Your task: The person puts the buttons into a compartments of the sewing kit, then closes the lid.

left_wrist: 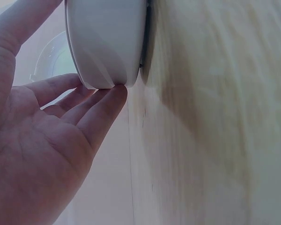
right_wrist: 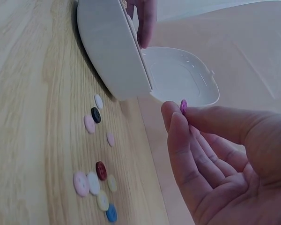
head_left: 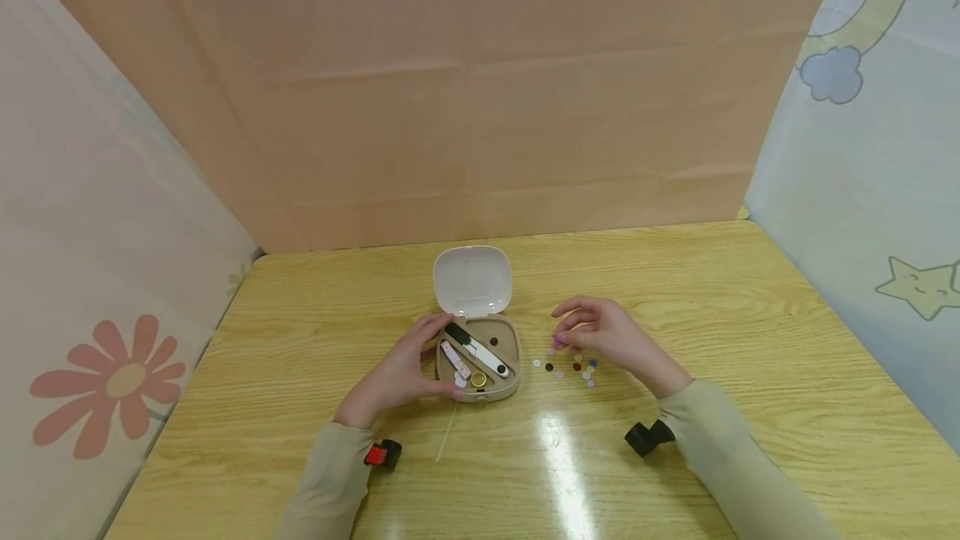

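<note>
An open beige box with a raised pale lid stands on the table. My left hand holds it from the left, thumb at the front edge and fingers at the back; in the left wrist view the fingertips touch the box's outer wall. Inside are a white tool with a black end, a pink-and-white patterned strip, a round gold piece and a black button. Right of the box, my right hand pinches a purple button between thumb and fingertips, above the table.
Several loose buttons lie right of the box, among them a black button, a dark red button and a blue button. A thin pale line shows on the wooden table in front of the box. Fabric walls surround the table.
</note>
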The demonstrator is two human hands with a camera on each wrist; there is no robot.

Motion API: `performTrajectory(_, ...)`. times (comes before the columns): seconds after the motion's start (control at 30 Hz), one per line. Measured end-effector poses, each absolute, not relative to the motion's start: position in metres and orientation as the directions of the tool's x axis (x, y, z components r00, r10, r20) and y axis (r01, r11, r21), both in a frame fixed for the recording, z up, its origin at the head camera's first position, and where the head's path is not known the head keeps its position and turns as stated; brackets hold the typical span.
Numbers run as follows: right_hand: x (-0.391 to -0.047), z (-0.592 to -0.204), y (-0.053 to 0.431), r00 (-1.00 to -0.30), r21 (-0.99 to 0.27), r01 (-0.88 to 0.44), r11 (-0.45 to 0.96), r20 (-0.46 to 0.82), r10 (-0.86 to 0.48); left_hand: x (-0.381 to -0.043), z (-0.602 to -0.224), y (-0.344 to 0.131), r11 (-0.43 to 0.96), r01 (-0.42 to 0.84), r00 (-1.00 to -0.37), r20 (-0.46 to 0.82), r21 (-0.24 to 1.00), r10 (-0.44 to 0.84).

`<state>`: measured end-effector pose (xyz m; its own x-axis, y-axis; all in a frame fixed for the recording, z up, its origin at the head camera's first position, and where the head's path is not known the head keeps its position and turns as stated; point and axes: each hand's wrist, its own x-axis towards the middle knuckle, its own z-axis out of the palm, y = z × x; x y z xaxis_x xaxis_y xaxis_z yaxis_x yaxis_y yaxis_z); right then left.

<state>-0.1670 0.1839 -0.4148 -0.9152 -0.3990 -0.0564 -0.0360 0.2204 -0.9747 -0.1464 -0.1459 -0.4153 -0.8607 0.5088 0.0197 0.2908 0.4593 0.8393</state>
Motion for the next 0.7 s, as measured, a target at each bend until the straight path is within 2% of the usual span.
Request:
performTrajectory(0.23,-0.172,-0.417,0.176,-0.921,-0.981,-0.003,0.192,-0.072,-0.384,-0.153,-0.429,-0.15,0.473,0.295,-0.861,0.016,0.83,0.509)
performTrajectory(0.7,-0.181,-0.414,0.16,-0.915,-0.99,0.018,0.143,-0.074,-0.396,-0.153,-0.428,-0.15,0.443,0.284,-0.856,0.016,0.85,0.517)
